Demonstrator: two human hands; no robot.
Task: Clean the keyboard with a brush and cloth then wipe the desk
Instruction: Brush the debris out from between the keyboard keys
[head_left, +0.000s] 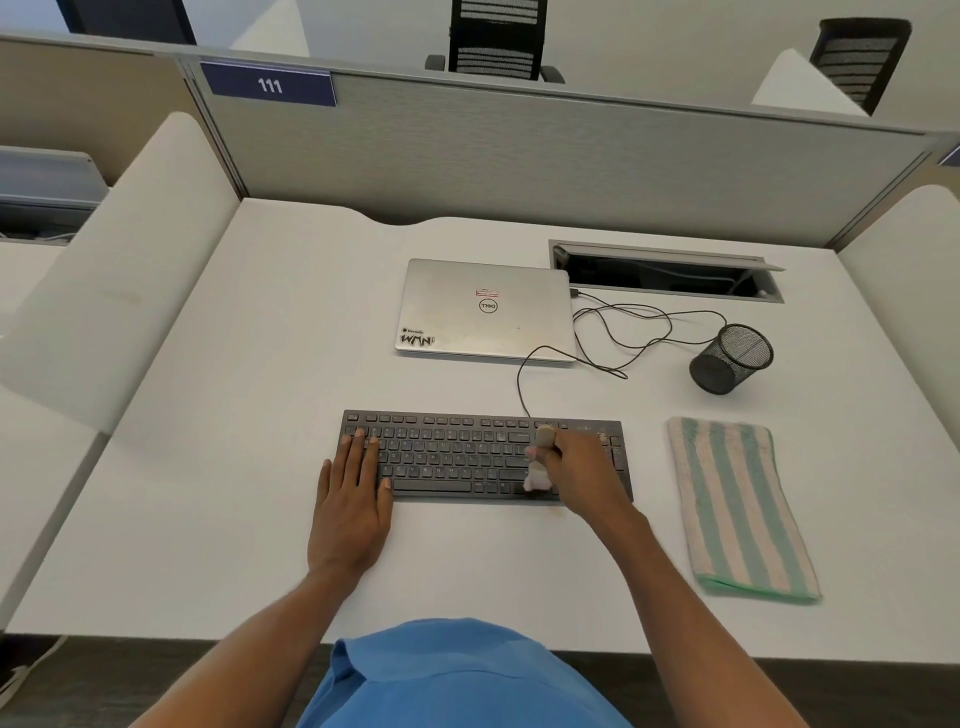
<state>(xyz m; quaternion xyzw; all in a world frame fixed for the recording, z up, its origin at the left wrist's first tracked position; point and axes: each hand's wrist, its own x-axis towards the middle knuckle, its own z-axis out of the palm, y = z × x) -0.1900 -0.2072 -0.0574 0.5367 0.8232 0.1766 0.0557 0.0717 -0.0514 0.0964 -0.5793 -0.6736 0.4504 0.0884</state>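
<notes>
The right hand (582, 467) is curling its fingers round a small brush (536, 480), gripping the handle with the pale bristles pointing down and touching the keys near the lower right of the keyboard's (457, 457) main block. The left hand (353, 499) is lying flat with its fingers straight, pressing on the keyboard's left end and holding nothing. The keyboard is sitting on the bench (234, 415) in front of the person. The striped cloth (737, 509) is lying folded to its right, apart from it and untouched, so brushing looks to be the step in hand.

The main risk, as I judge it, is coming from the brush: strokes may be pushing grit under neighbouring keys or onto the bench instead of lifting it away. Bearing down hard could be catching a keycap edge and levering it loose. The left hand is covering several keys, so that patch is going unbrushed unless it shifts. The cable (519, 384) is running back toward the closed laptop (485, 312), so a shove on the keyboard could be tugging its plug or dragging the loops against the mesh cup (730, 358) nearby.
</notes>
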